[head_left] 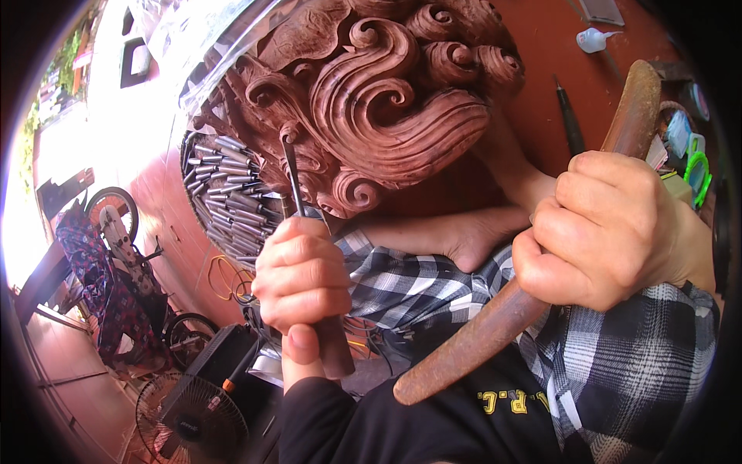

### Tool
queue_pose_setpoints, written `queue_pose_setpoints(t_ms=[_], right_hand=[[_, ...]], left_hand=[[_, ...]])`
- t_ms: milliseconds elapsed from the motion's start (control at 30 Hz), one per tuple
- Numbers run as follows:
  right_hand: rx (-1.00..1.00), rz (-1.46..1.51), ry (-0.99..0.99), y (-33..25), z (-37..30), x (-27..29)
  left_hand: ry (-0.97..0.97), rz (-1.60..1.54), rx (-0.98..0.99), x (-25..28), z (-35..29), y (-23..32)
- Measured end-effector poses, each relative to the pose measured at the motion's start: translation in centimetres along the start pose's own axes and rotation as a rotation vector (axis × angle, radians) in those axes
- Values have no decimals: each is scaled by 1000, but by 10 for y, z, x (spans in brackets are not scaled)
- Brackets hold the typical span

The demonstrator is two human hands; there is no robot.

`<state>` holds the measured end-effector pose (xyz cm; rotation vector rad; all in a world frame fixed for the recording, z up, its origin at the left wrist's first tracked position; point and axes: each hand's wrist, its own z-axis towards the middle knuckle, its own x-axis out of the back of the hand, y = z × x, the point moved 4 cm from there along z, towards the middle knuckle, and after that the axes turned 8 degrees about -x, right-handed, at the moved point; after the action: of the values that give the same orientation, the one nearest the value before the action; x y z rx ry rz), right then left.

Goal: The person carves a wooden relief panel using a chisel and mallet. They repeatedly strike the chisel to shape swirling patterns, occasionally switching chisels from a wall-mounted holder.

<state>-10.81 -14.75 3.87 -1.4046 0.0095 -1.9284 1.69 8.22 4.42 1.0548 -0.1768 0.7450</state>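
My left hand (301, 274) is closed around the wooden handle of a carving chisel (293, 174). The chisel's narrow metal shaft points up, and its tip is at the lower left part of a reddish-brown wood carving (386, 108) with deep curls and flowing grooves; whether the tip touches the wood I cannot tell. Gripped in my right hand (599, 232) is a long, slightly curved wooden club (471, 340) with rounded ends. It slants from upper right to lower left across my lap, apart from the chisel.
Left of the carving, a round container holds many metal chisels (228, 189). On the red floor to the right lie a dark pen-like tool (568, 116) and a small white bottle (593, 40). Green-handled scissors (699, 174) sit at far right. A fan (192, 417) and motorbike (120, 255) stand left.
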Motion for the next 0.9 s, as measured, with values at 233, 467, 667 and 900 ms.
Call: queue_pose_setpoints(t_ms=[233,467,667,900], right_hand=[[20,-15,-11,2,-3,-3],[-27,9,-14,7,-7,-3],[-13,-4,3,6,-11,-3],[-30,59,31,6,-13,1]], left_hand=[[-5,18,9,-8,10,-19],[2,82,115,-14,13,-20],[68,169,170,-25,13,-16],[63,183,198,-30,21,-17]])
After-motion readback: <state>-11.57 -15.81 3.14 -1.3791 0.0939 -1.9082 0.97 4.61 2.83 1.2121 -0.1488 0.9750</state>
